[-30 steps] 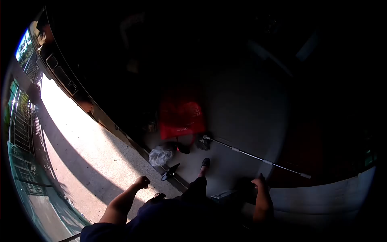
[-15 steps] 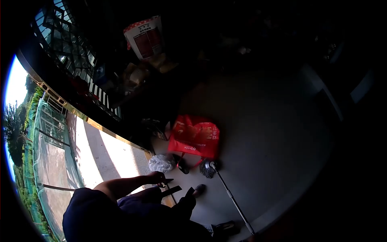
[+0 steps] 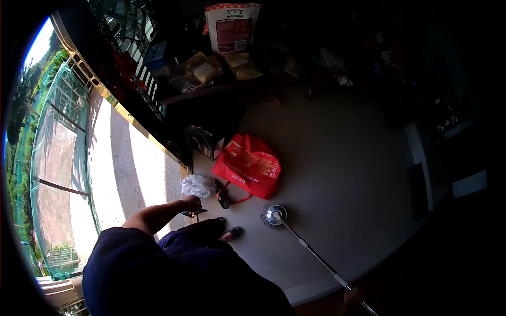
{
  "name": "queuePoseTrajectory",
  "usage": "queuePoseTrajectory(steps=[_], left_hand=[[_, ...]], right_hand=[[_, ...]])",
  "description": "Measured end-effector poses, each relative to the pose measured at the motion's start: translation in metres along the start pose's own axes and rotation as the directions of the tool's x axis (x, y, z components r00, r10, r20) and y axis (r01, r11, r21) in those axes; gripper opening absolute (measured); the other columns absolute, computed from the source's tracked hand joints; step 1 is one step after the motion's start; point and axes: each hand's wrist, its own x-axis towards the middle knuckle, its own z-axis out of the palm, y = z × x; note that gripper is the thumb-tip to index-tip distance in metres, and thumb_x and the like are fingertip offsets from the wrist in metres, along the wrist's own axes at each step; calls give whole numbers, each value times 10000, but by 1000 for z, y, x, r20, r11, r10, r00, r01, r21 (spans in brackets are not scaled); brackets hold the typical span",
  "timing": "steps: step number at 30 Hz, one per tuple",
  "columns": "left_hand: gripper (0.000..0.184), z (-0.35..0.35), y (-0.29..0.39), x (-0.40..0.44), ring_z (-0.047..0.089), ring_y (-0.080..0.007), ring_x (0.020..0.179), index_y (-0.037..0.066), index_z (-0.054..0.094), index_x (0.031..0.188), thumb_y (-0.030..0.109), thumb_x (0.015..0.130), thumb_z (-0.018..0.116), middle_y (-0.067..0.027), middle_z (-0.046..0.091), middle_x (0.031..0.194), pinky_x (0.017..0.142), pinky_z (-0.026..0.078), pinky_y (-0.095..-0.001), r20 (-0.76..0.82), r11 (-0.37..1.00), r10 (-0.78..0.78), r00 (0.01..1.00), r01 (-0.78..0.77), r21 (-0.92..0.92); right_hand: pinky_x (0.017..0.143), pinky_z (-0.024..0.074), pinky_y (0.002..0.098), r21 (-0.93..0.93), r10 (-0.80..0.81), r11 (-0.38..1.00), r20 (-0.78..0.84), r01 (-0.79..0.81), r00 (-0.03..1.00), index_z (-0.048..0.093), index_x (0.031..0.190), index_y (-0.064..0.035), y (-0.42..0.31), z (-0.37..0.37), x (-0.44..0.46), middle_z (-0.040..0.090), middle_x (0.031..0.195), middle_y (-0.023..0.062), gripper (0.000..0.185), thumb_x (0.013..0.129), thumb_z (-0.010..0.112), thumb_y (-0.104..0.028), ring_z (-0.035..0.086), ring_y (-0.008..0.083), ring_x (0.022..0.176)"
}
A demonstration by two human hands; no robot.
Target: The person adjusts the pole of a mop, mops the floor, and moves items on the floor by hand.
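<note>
My right hand [image 3: 353,297], dim at the lower edge, is closed around the pole of a mop [image 3: 319,259]. The mop's round grey head [image 3: 274,215] rests on the floor. On the left, by the doorway, my left hand [image 3: 192,204] is closed, with a small dark object jutting from under it that I cannot make out. Just beyond that hand lies a white plastic bag [image 3: 198,186]. A red bag [image 3: 247,166] with gold print stands on the floor, and a dark shoe [image 3: 222,195] lies between the two bags.
A dark printed box [image 3: 201,140] stands behind the red bag. Above it a shelf [image 3: 211,95] carries brown packets [image 3: 205,69] and a large white-and-red sack [image 3: 232,29]. On the left, the door sill [image 3: 132,124] borders sunlit ground outside. My shoe [image 3: 232,234] is on the floor.
The view has turned and brightened. The mop's pole leans further right, and my right hand on it shows more. My left arm is stretched out as before.
</note>
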Motion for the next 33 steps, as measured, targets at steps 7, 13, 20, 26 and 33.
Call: queuePoseTrajectory(steps=[7,13,20,26,33], left_hand=[[277,17,-4,4,571,-183,459,6,571,608,184,733,399,-86,572,544,443,473,-276,-25,976,-122,992,115,-187],[224,34,7,55,595,-185,530,-14,582,671,159,711,444,-93,598,617,499,485,-301,57,770,389,919,-359,528],[248,0,148,40,555,-303,771,66,563,834,266,721,468,-155,576,776,686,433,-373,-405,938,240,882,-318,-138],[297,23,252,38,554,-306,791,32,579,865,263,717,465,-167,577,826,709,429,-371,-530,819,161,833,-412,-399],[311,43,338,-13,549,-265,791,38,565,876,314,750,495,-128,582,812,702,418,-347,-627,600,289,724,-647,-471]], right_hand=[[584,458,372,-134,-63,990,-162,41,985,580,613,-66,-43,-205,77,586,667,110,95,592,625,-148,585,289,666],[522,470,337,49,-112,993,142,106,984,554,702,-1,-99,-205,170,562,610,124,179,627,616,-151,580,249,594],[389,373,222,742,-689,639,435,202,580,510,692,-36,-225,-291,181,473,549,10,93,720,564,-108,455,86,447],[414,344,185,793,-792,577,484,195,373,515,781,-4,-293,-360,212,480,623,12,89,772,518,-93,427,58,483],[408,328,152,870,-892,452,446,199,77,459,872,-4,-421,-373,198,428,640,-8,127,825,433,-119,381,36,472]])
